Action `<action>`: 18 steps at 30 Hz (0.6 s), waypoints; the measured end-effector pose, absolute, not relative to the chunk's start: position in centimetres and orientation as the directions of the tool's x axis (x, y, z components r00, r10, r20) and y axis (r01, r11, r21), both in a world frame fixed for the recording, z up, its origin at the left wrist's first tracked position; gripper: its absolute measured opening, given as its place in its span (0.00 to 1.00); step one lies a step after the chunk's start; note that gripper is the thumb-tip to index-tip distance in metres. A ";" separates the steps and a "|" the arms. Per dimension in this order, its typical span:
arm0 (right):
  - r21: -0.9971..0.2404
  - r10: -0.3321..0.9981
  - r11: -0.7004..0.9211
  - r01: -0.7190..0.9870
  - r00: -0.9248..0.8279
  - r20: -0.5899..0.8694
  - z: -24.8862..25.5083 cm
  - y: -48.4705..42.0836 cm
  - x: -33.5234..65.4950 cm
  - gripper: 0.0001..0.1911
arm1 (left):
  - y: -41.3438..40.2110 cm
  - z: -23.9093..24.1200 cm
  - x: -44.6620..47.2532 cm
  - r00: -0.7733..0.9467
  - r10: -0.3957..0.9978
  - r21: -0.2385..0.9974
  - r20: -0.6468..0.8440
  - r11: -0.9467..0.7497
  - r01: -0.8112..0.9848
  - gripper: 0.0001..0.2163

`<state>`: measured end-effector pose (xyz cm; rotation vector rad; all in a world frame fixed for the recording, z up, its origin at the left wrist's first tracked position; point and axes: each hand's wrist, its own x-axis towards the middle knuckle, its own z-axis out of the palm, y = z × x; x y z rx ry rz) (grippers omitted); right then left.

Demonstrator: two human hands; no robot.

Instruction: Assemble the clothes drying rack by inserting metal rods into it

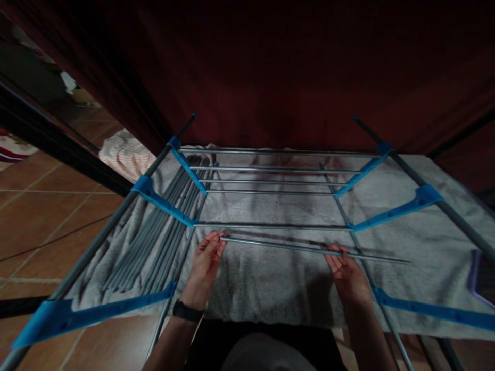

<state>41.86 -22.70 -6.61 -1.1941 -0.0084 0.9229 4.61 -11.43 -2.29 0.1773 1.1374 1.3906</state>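
Between my two hands a thin grey metal rod [278, 246] lies almost level, its right end a little lower. My left hand [209, 252] pinches the rod's left end. Farther along, my right hand [343, 262] is closed around it, and the free end sticks out past that hand. Just beyond is a rack frame of grey tubes with blue plastic brackets; a middle left bracket [162, 203] and a middle right bracket [394, 210] have one crossbar [270, 226] running between them. Several more crossbars [278, 169] span the far brackets.
Several loose grey rods [154, 242] lie bundled at the left on a pale towel [263, 288]. Nearer brackets [96, 312] flank my arms. A dark red curtain [270, 77] hangs behind. Tiled floor [46, 216] shows at left, and a purple-edged object [474, 278] at right.
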 end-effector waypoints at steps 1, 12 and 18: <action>-0.792 0.616 0.065 -0.606 0.649 -0.446 -6.6 -22.7 41.8 0.10 | -11.5 -2.3 4.8 -0.216 0.823 0.681 -0.525 0.255 -0.686 0.07; -0.771 0.665 0.054 -0.635 0.599 -0.447 -7.3 -22.7 38.2 0.13 | -12.4 -1.8 6.8 -0.181 0.839 0.636 -0.514 0.230 -0.737 0.03; -0.765 0.688 0.084 -0.639 0.593 -0.420 -7.4 -23.3 37.9 0.12 | -14.0 -1.8 6.9 -0.130 0.867 0.684 -0.481 0.278 -0.675 0.05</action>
